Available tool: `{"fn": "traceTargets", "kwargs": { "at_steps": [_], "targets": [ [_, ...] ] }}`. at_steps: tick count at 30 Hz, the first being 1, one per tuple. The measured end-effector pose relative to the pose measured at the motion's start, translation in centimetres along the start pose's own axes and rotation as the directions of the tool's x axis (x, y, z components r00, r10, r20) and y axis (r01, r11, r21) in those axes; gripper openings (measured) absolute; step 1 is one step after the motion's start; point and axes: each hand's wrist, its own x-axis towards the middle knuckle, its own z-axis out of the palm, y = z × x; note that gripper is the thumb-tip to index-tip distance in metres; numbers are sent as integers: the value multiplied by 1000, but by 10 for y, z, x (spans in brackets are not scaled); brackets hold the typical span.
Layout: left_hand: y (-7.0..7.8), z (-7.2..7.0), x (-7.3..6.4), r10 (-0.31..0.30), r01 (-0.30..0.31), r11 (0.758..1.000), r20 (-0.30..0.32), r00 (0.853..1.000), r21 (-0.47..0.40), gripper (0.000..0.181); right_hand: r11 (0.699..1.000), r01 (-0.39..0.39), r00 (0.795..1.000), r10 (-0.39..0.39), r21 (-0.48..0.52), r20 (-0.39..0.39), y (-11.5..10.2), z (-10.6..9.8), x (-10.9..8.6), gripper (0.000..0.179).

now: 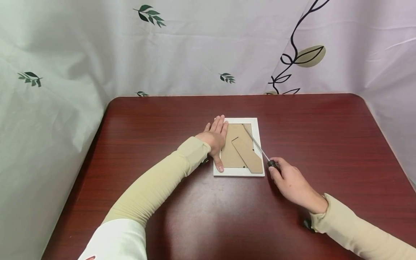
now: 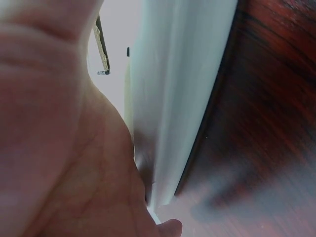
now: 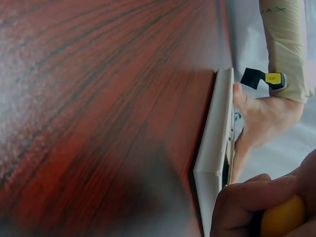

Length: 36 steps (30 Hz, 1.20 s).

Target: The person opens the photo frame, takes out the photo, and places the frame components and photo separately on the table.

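A white picture frame [image 1: 255,134] lies face down on the table, its brown backing board [image 1: 226,159] and slanted easel leg [image 1: 249,156] facing up. Small black tabs show along the board's edges. My left hand [image 1: 213,140] rests on the frame's left side, fingers straight and thumb spread toward the near corner. In my right hand [image 1: 294,183], right of the frame, I grip a screwdriver [image 1: 260,147] by its dark handle. Its metal shaft slants across the frame's right side, with the tip at the board's top edge. The handle's yellow end [image 3: 285,217] shows in the right wrist view.
The frame stands on a dark red wood-grain table [image 1: 156,133] with rounded far corners. A pale curtain [image 1: 191,47] with leaf prints hangs behind the table and along its sides.
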Motion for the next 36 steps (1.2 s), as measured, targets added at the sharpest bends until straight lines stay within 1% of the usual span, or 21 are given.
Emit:
{"fn": "traceTargets", "kwargs": {
  "at_steps": [8,20,24,31,36],
  "targets": [
    [-1,1,0,7,-7,1000,-2,1000,1,172,1000,-6,1000,6,2,6,-1,1,0,28],
    [-4,1,0,53,-52,999,-24,998,9,170,1000,3,1000,-3,7,5,-3,1,0,28],
    [-5,2,0,67,-67,998,-32,997,-12,170,1000,1,1000,-1,11,9,-3,0,1,28],
    [-8,2,1,87,-91,992,-43,995,-90,170,1000,3,1000,-3,7,8,-3,0,1,28],
    [-8,3,2,94,-99,991,-55,994,-92,170,1000,8,1000,-8,13,5,-4,1,1,27]
  ]
}}
